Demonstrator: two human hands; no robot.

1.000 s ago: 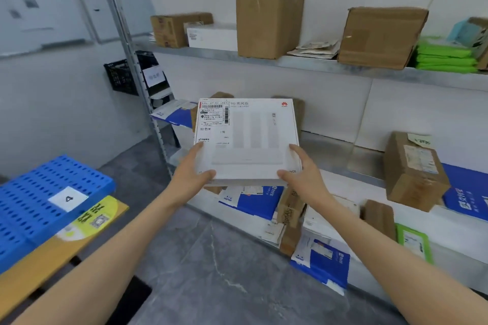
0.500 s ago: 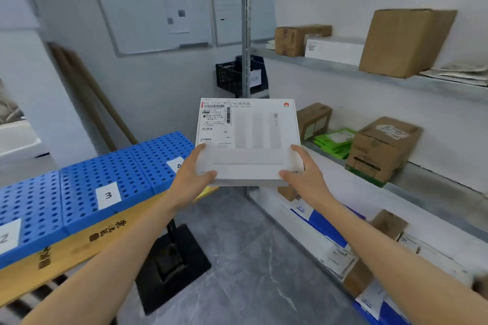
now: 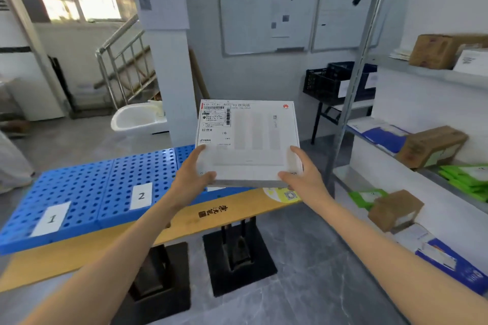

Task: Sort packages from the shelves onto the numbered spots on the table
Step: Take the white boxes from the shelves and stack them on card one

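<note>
While left hand (image 3: 194, 179) and right hand (image 3: 303, 178) hold the white box (image 3: 250, 137), fingers (image 3: 298, 154) curled round its corners, blue trays (image 3: 79, 187) beneath

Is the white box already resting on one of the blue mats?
No, the left hand and right hand hold the white box by its near corners, lifted above the blue mats.

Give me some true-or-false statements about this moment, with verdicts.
Both the left hand and the right hand hold the white box. True.
The white box rests on the blue mat. False: it is held up above the table.
Label 1 and label 2 show on the blue mat. True.
A package covers label 1. False: nothing lies on it.
The shelves are on the person's left. False: they are on the right.
</note>
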